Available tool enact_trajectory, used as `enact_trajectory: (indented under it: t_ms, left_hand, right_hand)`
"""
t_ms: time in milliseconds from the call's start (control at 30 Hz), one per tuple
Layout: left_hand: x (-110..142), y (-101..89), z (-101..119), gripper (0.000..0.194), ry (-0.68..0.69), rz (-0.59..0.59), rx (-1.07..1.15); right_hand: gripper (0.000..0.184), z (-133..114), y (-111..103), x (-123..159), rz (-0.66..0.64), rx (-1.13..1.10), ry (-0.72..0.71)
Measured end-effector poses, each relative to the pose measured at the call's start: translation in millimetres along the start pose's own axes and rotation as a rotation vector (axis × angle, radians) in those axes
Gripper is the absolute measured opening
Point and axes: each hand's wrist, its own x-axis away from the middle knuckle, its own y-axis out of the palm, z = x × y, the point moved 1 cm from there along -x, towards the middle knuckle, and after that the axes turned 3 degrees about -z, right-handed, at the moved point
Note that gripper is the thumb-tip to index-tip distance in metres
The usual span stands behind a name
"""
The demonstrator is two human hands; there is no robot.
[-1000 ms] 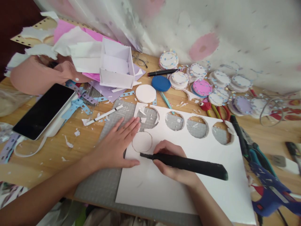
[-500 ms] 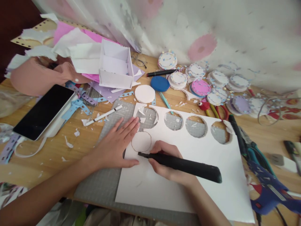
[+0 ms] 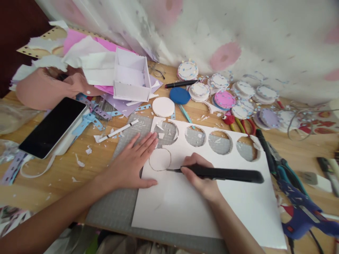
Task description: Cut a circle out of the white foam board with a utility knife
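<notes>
Pinching black knife [image 3: 225, 174], right hand [image 3: 200, 184] over bare board [image 3: 180, 210]; left hand [image 3: 134, 163] spread across left edge.

Indoor, moderately bright, diffuse light; source out of frame. White board [image 3: 246, 201] brightest, pale and nearly washed out to the right of the right forearm [image 3: 233, 222], greyer to its left with a soft, edgeless shadow. Curtain [image 3: 259, 42] dull grey, low contrast, faint sheen on the upper-left folds. Phone screen [image 3: 54, 127] reads flat black, no strong glare. Top-left corner very dark; area below the surface [image 3: 60, 176] dim. Wide-angle stretch toward edges, softer there; fine scraps smeary. Middle reasonably sharp, knife tip [image 3: 173, 170] slightly soft.
</notes>
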Motion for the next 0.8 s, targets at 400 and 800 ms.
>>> enact_trajectory:
  t_ms: [400,800]
  left_hand:
    - [1,4.0,0,0.106,0.007,0.05,0.021]
    - [1,3.3,0,0.11,0.004,0.047,0.049]
  right_hand:
    - [0.019,-19,32,12,-0.005,0.224,-0.132]
    - [0.019,-8,38,12,-0.093,0.327,-0.292]
